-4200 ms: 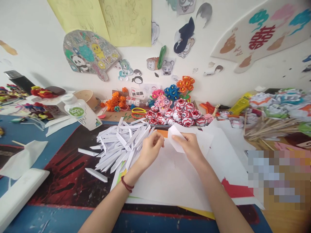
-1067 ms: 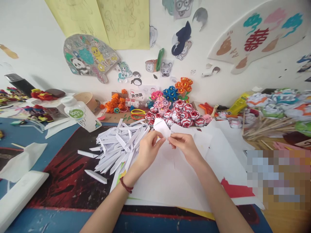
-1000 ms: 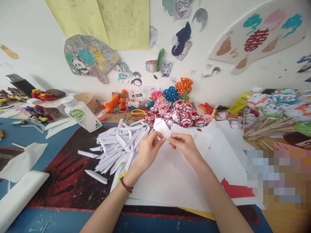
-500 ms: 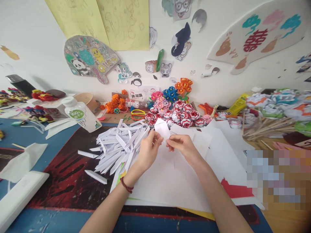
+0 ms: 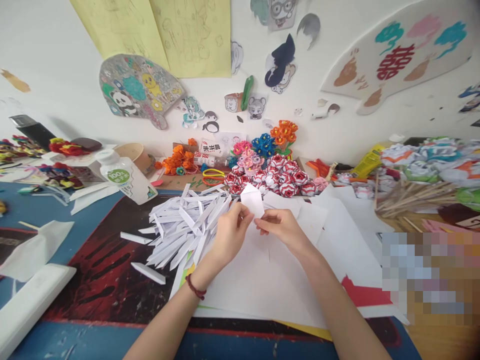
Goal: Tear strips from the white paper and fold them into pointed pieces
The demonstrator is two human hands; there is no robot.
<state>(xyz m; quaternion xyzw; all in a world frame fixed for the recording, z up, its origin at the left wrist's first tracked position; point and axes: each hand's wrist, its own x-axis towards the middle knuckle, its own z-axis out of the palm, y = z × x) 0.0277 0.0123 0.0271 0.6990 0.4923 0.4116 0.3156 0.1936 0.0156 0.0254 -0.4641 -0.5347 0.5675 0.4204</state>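
Both hands pinch one small white folded paper piece (image 5: 252, 200) above the middle of the table. My left hand (image 5: 229, 233), with a red cord on its wrist, grips the piece's lower left edge with thumb and fingers closed. My right hand (image 5: 282, 227) pinches its lower right edge. The paper's pointed top stands upright above the fingers. To the left of my left hand lies a heap of several folded white paper strips (image 5: 183, 222). Large white sheets (image 5: 273, 280) lie under both hands.
Paper roses (image 5: 279, 177) in red-white, blue, pink and orange stand at the back by the wall. A white plastic bottle (image 5: 125, 176) lies at the back left. Flowers on wooden sticks (image 5: 423, 187) fill the right side. A white box (image 5: 30, 300) sits at the near left.
Over four seconds the flat paper piece was lifted and folded into a narrower upright shape between both hands. In the last second the hands shifted only slightly, still pinching it.
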